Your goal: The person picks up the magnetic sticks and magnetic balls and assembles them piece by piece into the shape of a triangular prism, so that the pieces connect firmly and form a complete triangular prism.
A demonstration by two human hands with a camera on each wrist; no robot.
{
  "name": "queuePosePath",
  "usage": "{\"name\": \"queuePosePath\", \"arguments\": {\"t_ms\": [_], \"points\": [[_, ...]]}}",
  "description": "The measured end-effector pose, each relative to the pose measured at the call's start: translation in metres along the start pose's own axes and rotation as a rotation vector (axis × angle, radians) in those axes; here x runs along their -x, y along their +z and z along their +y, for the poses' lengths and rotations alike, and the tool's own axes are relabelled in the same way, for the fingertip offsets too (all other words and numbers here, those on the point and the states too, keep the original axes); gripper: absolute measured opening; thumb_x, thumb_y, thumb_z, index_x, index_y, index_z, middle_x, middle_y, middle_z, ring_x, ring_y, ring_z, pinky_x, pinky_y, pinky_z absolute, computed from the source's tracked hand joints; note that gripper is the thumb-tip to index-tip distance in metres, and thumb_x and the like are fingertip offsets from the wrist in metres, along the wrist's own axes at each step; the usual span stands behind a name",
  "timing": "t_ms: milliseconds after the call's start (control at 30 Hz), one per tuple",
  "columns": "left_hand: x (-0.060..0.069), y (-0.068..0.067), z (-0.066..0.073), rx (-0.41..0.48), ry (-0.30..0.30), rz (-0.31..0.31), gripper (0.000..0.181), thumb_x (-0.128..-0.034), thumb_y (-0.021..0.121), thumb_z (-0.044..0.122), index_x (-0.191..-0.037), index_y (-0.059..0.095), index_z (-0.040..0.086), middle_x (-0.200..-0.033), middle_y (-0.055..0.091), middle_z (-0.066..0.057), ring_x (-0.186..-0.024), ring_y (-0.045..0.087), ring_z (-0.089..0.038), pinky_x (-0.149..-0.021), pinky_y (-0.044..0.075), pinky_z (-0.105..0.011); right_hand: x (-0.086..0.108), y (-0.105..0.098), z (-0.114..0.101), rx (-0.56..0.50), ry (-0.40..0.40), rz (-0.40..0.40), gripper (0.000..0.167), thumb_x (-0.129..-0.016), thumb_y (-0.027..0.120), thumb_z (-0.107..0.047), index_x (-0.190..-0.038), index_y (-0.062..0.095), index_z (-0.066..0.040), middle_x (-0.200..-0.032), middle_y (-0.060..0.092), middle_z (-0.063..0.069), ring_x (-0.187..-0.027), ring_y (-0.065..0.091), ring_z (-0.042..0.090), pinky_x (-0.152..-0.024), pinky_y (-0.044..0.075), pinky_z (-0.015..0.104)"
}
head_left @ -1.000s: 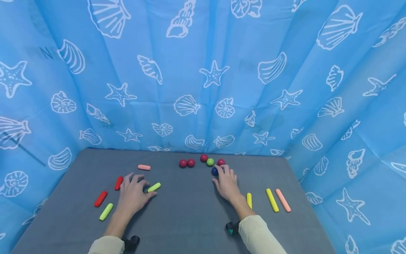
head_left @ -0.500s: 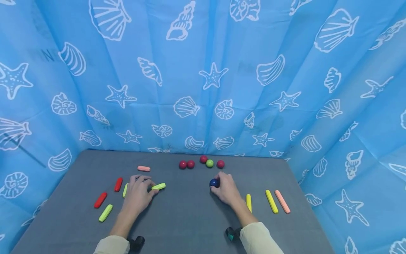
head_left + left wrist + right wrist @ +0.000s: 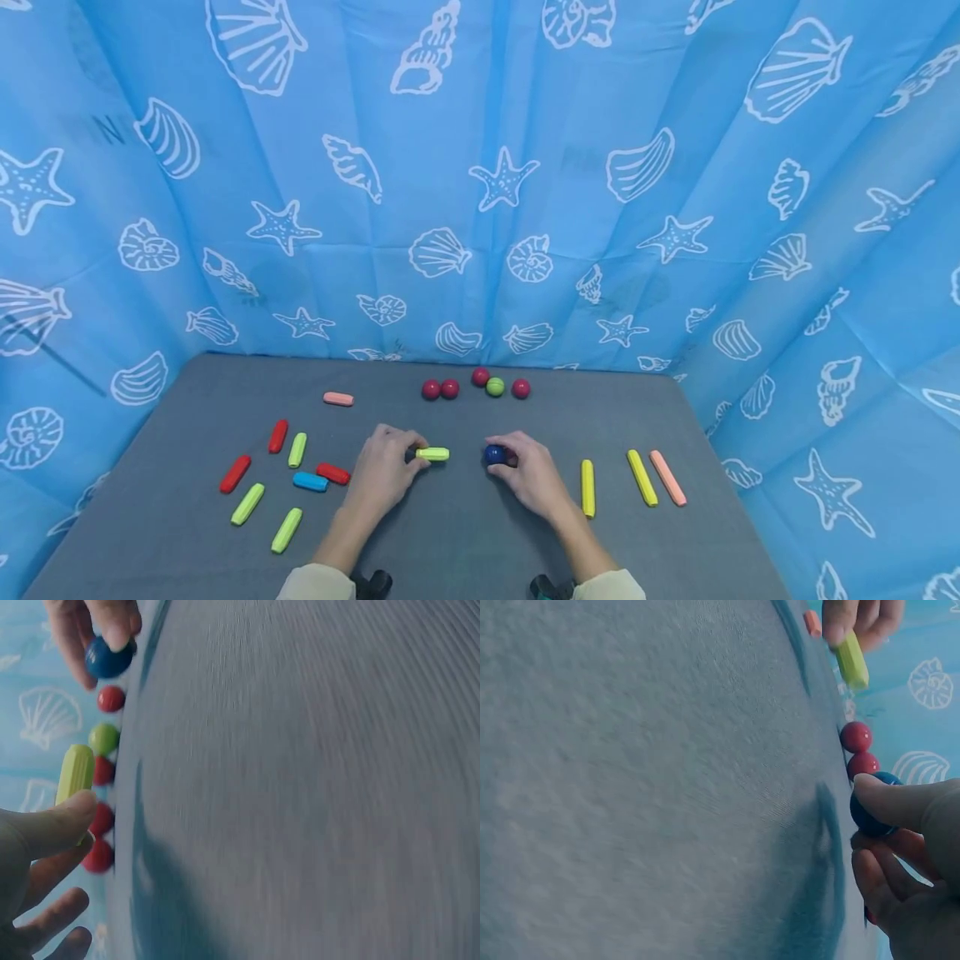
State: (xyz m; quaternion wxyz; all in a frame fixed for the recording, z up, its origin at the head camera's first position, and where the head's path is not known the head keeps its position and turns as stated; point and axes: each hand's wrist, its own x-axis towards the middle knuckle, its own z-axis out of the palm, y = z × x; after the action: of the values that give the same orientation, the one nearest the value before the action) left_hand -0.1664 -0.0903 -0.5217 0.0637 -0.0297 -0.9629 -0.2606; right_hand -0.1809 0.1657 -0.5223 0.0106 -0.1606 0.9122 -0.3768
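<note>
Cream sleeves (image 3: 318,585) show at the near edge of my head view. Beyond them, left of the left forearm (image 3: 341,537), lie three lime sticks (image 3: 287,531), three red sticks (image 3: 235,473) and a blue stick (image 3: 311,481); the blue one and one red sit just beside each other, close to the left hand (image 3: 384,467). Past the right hand (image 3: 531,473), on its outer side, I see two yellow sticks (image 3: 587,489) and a peach stick (image 3: 668,477). Both forearms slant inward, bringing the hands to face each other over the grey cloth (image 3: 465,525). The left thumb and forefinger pinch a fourth lime stick (image 3: 437,454) near one end, its free end towards the right hand; my left wrist view shows the other fingers spread loose. The right hand grips a dark blue ball (image 3: 493,454) between thumb and fingers, apart from that stick. Farther off lie a salmon stick (image 3: 338,399), then four red balls (image 3: 431,389) and a green ball (image 3: 495,387), before a blue curtain (image 3: 480,275) printed with white shells and starfish
</note>
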Motion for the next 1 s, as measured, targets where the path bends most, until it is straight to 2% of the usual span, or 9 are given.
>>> {"name": "queuePosePath", "arguments": {"t_ms": [200, 333, 533, 667, 767, 867, 1000], "points": [[-0.001, 0.016, 0.019, -0.016, 0.047, -0.002, 0.023, -0.0784, 0.089, 0.029, -0.099, 0.080, 0.027, -0.098, 0.073, 0.006, -0.109, 0.058, -0.020, -0.093, 0.052, -0.045, 0.004, 0.005, 0.001, 0.007, 0.042, -0.032, 0.036, -0.088, 0.081, -0.022, -0.122, 0.070, -0.016, -0.112, 0.074, 0.002, -0.102, 0.066, 0.017, -0.087, 0.057, 0.039], [-0.001, 0.024, 0.028, -0.026, 0.082, -0.006, 0.021, -0.0790, 0.088, 0.031, -0.098, 0.080, 0.027, -0.096, 0.074, 0.008, -0.109, 0.058, -0.018, -0.094, 0.051, -0.044, 0.004, 0.006, 0.001, 0.021, 0.028, -0.045, 0.036, -0.088, 0.081, -0.023, -0.122, 0.071, -0.016, -0.111, 0.073, -0.001, -0.102, 0.064, 0.014, -0.084, 0.055, 0.031], [0.000, 0.033, 0.034, -0.036, 0.097, 0.002, 0.020, -0.0790, 0.089, 0.030, -0.097, 0.080, 0.026, -0.098, 0.074, 0.005, -0.106, 0.058, -0.018, -0.093, 0.051, -0.044, 0.003, 0.008, 0.002, 0.011, -0.025, -0.071, 0.034, -0.089, 0.080, -0.017, -0.120, 0.070, -0.010, -0.109, 0.067, 0.001, -0.098, 0.066, 0.013, -0.079, 0.058, 0.025], [-0.003, 0.032, 0.032, -0.007, 0.097, -0.037, 0.024, -0.0790, 0.088, 0.035, -0.100, 0.079, 0.026, -0.100, 0.074, 0.006, -0.105, 0.058, -0.018, -0.092, 0.051, -0.043, 0.004, 0.008, 0.004, 0.052, -0.044, -0.084, 0.033, -0.090, 0.079, -0.019, -0.120, 0.070, -0.011, -0.108, 0.066, -0.001, -0.099, 0.064, 0.012, -0.082, 0.058, 0.027], [-0.016, 0.022, 0.025, 0.056, 0.061, -0.043, 0.031, -0.0819, 0.085, 0.040, -0.108, 0.077, 0.026, -0.106, 0.074, 0.006, -0.107, 0.058, -0.017, -0.094, 0.052, -0.043, 0.004, 0.007, 0.005, 0.071, -0.055, -0.084, 0.032, -0.091, 0.078, -0.022, -0.121, 0.071, -0.013, -0.109, 0.067, -0.002, -0.100, 0.063, 0.013, -0.085, 0.057, 0.029], [-0.039, 0.008, 0.017, 0.109, 0.029, -0.002, 0.037, -0.0876, 0.081, 0.037, -0.120, 0.073, 0.022, -0.116, 0.072, 0.002, -0.111, 0.059, -0.020, -0.097, 0.053, -0.045, 0.004, 0.007, 0.004, 0.080, -0.057, -0.073, 0.032, -0.091, 0.078, -0.023, -0.121, 0.071, -0.014, -0.109, 0.068, -0.002, -0.100, 0.061, 0.013, -0.086, 0.055, 0.030], [-0.074, -0.001, 0.003, 0.076, 0.023, 0.024, 0.041, -0.0909, 0.079, 0.025, -0.129, 0.068, 0.016, -0.128, 0.067, -0.007, -0.116, 0.059, -0.027, -0.100, 0.052, -0.049, 0.006, 0.010, 0.002, 0.070, -0.048, -0.078, 0.033, -0.092, 0.077, -0.022, -0.123, 0.071, -0.013, -0.110, 0.067, -0.002, -0.100, 0.062, 0.013, -0.087, 0.057, 0.031]]}}
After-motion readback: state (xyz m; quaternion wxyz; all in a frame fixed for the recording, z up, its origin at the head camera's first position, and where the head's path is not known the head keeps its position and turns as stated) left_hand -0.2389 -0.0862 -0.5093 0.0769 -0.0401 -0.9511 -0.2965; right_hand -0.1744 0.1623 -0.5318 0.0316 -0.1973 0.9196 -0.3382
